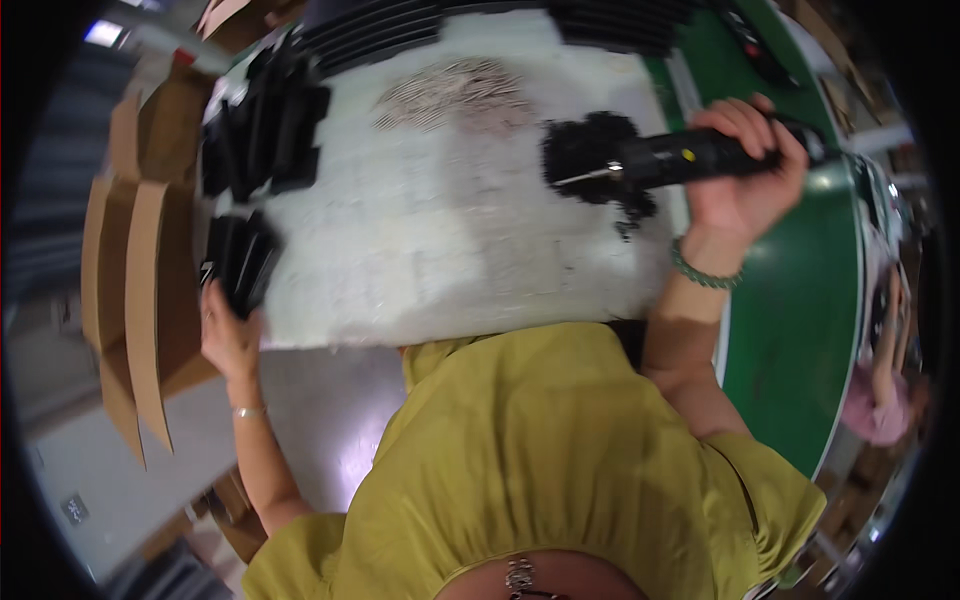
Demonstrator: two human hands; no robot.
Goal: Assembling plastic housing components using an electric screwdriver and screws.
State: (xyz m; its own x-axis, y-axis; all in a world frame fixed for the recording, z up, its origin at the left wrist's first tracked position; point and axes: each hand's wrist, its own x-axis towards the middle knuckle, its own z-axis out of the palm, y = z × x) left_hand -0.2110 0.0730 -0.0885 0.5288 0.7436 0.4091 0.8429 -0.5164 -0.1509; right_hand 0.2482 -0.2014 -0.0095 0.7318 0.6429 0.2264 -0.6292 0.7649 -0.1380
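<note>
Head view: at right, your right hand (pixel 752 178) grips the driver (pixel 660 160); better hold it steady above the pile (pixel 588 138). Left hand (pixel 230 335), at left, meets black parts (pixel 240 255), grip unclear.

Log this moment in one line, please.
Left hand: at black pieces, grip unclear | Right hand: holding black power driver | Tip: seen against small black pile

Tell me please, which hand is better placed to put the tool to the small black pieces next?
Likely the right hand: it holds the tool, whose metal tip appears over the small black pieces. The left hand is across the white surface, by larger black parts.
</note>
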